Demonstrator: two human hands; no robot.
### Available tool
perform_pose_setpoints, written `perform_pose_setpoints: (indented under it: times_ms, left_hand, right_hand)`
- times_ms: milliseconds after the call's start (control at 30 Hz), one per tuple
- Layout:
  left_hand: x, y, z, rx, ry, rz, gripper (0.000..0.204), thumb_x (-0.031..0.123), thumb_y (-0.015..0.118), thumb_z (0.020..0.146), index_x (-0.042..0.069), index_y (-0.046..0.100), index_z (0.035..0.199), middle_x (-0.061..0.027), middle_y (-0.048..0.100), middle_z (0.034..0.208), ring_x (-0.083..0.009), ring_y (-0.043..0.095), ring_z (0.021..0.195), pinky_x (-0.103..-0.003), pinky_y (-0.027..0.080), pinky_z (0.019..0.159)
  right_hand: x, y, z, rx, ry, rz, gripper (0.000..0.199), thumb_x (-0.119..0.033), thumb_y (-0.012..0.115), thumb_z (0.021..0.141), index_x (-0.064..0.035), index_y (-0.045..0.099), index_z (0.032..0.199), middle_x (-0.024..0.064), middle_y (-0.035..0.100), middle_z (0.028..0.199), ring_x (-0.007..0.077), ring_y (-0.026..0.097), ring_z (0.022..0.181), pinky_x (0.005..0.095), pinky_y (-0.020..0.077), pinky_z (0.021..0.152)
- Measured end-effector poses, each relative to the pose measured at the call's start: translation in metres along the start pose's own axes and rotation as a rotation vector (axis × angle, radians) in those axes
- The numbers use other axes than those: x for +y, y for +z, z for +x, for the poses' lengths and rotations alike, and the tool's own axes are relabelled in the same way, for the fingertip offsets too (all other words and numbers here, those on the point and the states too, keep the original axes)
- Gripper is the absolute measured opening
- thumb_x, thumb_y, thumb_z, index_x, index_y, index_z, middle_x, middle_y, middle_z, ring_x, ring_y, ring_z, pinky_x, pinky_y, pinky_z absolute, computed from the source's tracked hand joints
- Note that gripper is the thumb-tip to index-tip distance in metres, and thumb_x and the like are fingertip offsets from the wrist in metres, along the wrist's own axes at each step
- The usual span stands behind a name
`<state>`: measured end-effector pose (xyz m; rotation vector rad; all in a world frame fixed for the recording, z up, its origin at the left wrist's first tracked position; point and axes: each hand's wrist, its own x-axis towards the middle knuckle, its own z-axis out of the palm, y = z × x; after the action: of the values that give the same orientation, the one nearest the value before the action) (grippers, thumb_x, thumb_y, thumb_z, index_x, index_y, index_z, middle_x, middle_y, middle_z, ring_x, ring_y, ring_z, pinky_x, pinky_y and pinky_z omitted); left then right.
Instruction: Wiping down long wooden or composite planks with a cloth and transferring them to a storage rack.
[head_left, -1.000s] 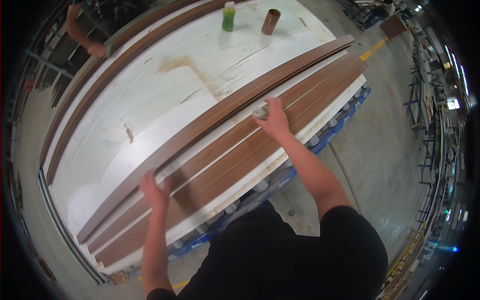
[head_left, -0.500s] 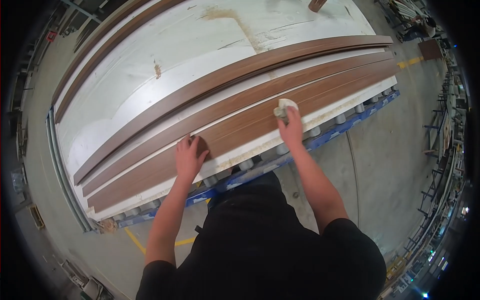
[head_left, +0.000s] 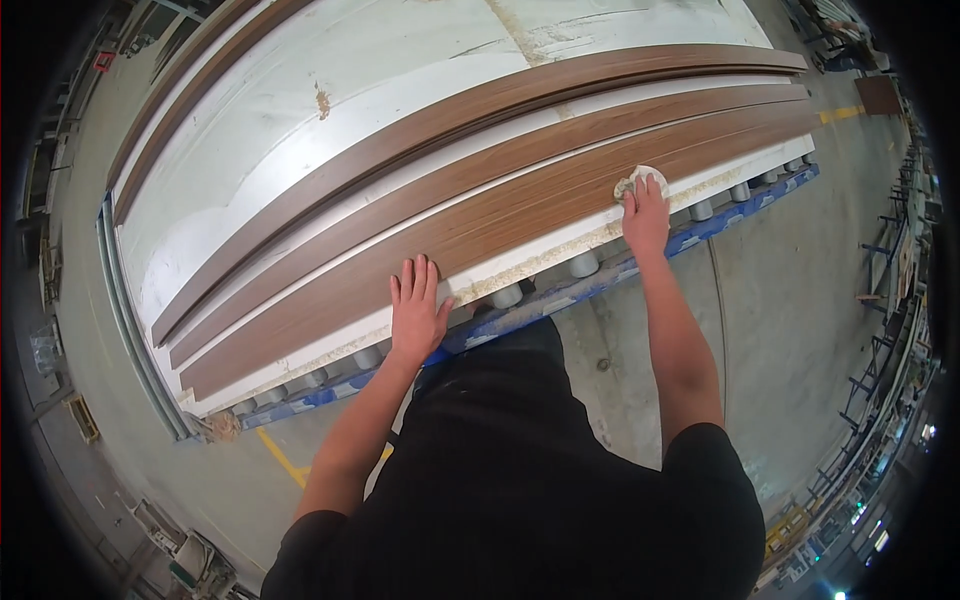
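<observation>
A wide brown wood-grain board [head_left: 520, 232] lies along the near edge of a white worktop board [head_left: 250, 210]. My left hand [head_left: 417, 305] rests flat on its near edge, fingers stretched out and holding nothing. Farther right, my right hand [head_left: 648, 213] presses a crumpled off-white cloth [head_left: 630, 184] onto the same brown board, its fingers closed over the cloth. Just beyond lies a narrower brown strip [head_left: 450, 190], with a thin pale gap between. Another brown profile strip [head_left: 420, 145], with a grooved side, runs behind that one.
Grey rollers [head_left: 584, 264] on a blue conveyor frame [head_left: 560, 300] carry the white board, between it and my body. More brown strips [head_left: 190, 110] lie at the far left. A cable [head_left: 718, 300] runs over the concrete floor [head_left: 800, 330]. A person [head_left: 845, 55] is at the far right.
My right hand has slid right along the brown board with the cloth. My left hand has also shifted right and now lies flatter, fingers extended. The view has moved slightly.
</observation>
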<state>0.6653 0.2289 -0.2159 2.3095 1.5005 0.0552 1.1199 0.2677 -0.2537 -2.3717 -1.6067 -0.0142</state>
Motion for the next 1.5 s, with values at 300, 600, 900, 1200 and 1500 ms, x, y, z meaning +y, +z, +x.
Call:
perform_pose_setpoints:
  times_ms: [300, 600, 900, 1200, 1500]
  left_hand:
    - [0.004, 0.003, -0.01, -0.006, -0.042, 0.046, 0.085, 0.037, 0.073, 0.097, -0.002, 0.037, 0.163, -0.0224, 0.03, 0.174, -0.0452, 0.025, 0.161, -0.063, 0.021, 0.129]
    - [-0.012, -0.031, 0.005, 0.039, -0.152, -0.183, 0.078, 0.031, 0.082, 0.089, 0.0, 0.051, 0.154, -0.0203, 0.052, 0.153, -0.043, 0.048, 0.141, -0.055, 0.037, 0.121]
    - [-0.008, 0.002, -0.021, 0.164, -0.124, 0.06, 0.079, 0.04, 0.076, 0.094, -0.001, 0.048, 0.156, -0.0218, 0.047, 0.161, -0.0457, 0.043, 0.147, -0.061, 0.03, 0.126]
    - [-0.004, -0.007, -0.025, 0.197, -0.133, 0.037, 0.079, 0.039, 0.078, 0.092, -0.001, 0.05, 0.154, -0.0193, 0.053, 0.154, -0.0422, 0.049, 0.141, -0.056, 0.035, 0.123]
    - [-0.034, -0.028, -0.006, 0.237, -0.136, -0.054, 0.059, 0.036, 0.077, 0.094, 0.004, 0.061, 0.141, -0.0141, 0.06, 0.141, -0.0357, 0.056, 0.126, -0.048, 0.044, 0.109]
  right_hand:
    - [-0.209, 0.004, -0.121, -0.279, -0.405, 0.399, 0.053, -0.025, 0.075, 0.091, -0.0057, 0.067, 0.139, 0.0148, 0.054, 0.157, 0.037, 0.042, 0.153, 0.0651, 0.0261, 0.127]
    - [-0.048, -0.006, -0.002, -0.051, -0.371, 0.197, 0.038, -0.021, 0.073, 0.097, -0.0026, 0.07, 0.129, 0.0171, 0.066, 0.137, 0.0401, 0.061, 0.124, 0.0533, 0.0479, 0.106]
    - [-0.04, 0.003, -0.011, -0.034, -0.452, 0.262, 0.034, -0.02, 0.074, 0.098, -0.0037, 0.071, 0.128, 0.0166, 0.067, 0.132, 0.0403, 0.062, 0.121, 0.0513, 0.0493, 0.103]
    - [-0.04, -0.013, -0.018, -0.104, -0.486, 0.271, 0.032, -0.017, 0.074, 0.098, -0.0018, 0.072, 0.125, 0.0185, 0.067, 0.13, 0.0417, 0.062, 0.122, 0.0517, 0.0492, 0.104]
    - [-0.041, -0.018, 0.002, -0.218, -0.535, 0.138, 0.033, -0.022, 0.071, 0.1, -0.0058, 0.069, 0.129, 0.0152, 0.064, 0.128, 0.0399, 0.061, 0.117, 0.0516, 0.0492, 0.096]
